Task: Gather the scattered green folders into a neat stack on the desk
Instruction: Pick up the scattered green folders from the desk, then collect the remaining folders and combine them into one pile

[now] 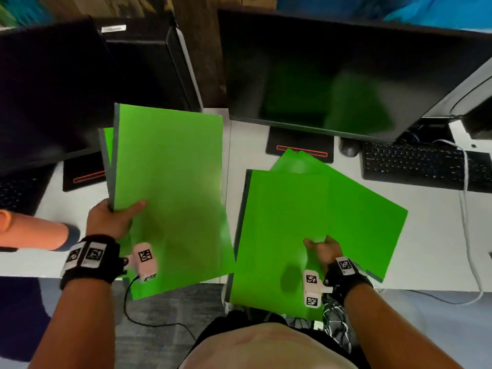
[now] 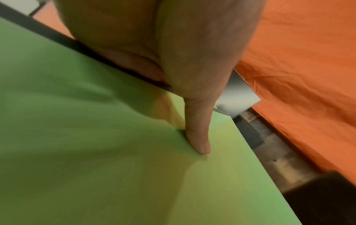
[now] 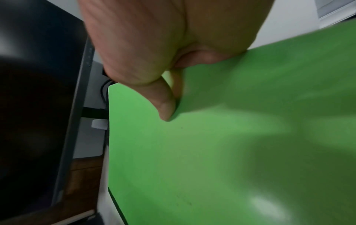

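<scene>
Green folders (image 1: pixel 170 166) over left hand (image 1: pixel 110 218) fingers; second folder mostly hidden behind.

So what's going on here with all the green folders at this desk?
A person is gathering green folders at a white desk with monitors. The left hand grips a folder by its left edge, thumb on top. The right hand holds another folder, which overlaps more folders lying askew. No neat stack yet.
</scene>
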`<state>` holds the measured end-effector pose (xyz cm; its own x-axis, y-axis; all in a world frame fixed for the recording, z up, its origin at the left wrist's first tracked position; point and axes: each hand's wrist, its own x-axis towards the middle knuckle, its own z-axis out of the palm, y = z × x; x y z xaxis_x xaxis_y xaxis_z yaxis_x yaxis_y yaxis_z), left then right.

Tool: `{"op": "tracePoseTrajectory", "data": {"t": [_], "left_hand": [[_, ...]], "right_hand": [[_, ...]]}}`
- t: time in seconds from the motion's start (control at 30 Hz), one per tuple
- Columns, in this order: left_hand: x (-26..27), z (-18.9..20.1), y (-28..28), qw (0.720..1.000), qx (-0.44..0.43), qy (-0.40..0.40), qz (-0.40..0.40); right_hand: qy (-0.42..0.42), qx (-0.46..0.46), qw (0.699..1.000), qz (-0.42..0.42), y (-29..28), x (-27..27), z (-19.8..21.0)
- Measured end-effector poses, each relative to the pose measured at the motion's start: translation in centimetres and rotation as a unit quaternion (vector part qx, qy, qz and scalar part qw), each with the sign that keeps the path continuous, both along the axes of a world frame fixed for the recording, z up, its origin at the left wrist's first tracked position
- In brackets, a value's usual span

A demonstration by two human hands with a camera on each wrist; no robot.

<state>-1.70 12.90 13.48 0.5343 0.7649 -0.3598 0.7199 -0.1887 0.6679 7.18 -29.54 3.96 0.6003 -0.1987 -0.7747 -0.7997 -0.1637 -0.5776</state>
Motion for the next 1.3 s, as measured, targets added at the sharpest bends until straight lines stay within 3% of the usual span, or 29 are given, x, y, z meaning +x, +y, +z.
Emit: {"op": "tracePoseTrajectory", "data": {"t": [0.17, 0.3, 0.43, 0.57, 0.63, 0.77, 0.93, 1.0, 1.07, 1.2, 1.3], "left_hand": [[1.9, -2.2, -6.9, 0.993, -0.102, -0.045, -0.032], [3.2, -4.4, -12.6, 0.99, -0.108, -0.054, -0.076], [4.5, -2.5, -16.3, 0.977, -0.127, -0.157, -0.064], [5.1, -0.4, -16.4, 0.955, -0.111, -0.259, -0.088], [5.0, -0.1, -16.1, 0.953, -0.087, -0.263, -0.119], [3.7, -1.9, -16.0, 0.958, -0.065, -0.222, -0.167], [2.8, -3.4, -15.2, 0.965, -0.058, -0.182, -0.178], [2.9, -3.2, -14.4, 0.968, -0.057, -0.167, -0.179], [3.1, -2.9, -13.3, 0.97, -0.048, -0.171, -0.166], [2.7, -2.3, -10.4, 0.982, -0.006, -0.162, -0.095], [2.1, -2.1, -9.2, 0.984, -0.012, -0.167, -0.065]], "right_hand": [[-0.072, 0.079, 0.994, -0.021, 1.3, 0.7, -0.3], [-0.152, 0.131, 0.979, -0.012, 4.1, 1.6, 4.2], [-0.233, 0.109, 0.963, 0.073, 4.1, 3.1, 7.0], [-0.294, 0.151, 0.941, 0.077, 3.0, 4.1, 9.2], [-0.318, 0.165, 0.93, 0.08, 3.0, 3.7, 9.7], [-0.296, 0.161, 0.938, 0.082, 3.3, 2.1, 7.3], [-0.277, 0.149, 0.942, 0.117, 3.8, 1.5, 4.6], [-0.284, 0.109, 0.937, 0.172, 3.4, 2.6, 3.6], [-0.274, 0.002, 0.932, 0.235, 2.3, 4.5, 2.6], [-0.201, -0.225, 0.924, 0.237, -1.8, 9.1, 0.5], [-0.115, -0.322, 0.899, 0.273, -4.7, 11.6, -1.0]]}}
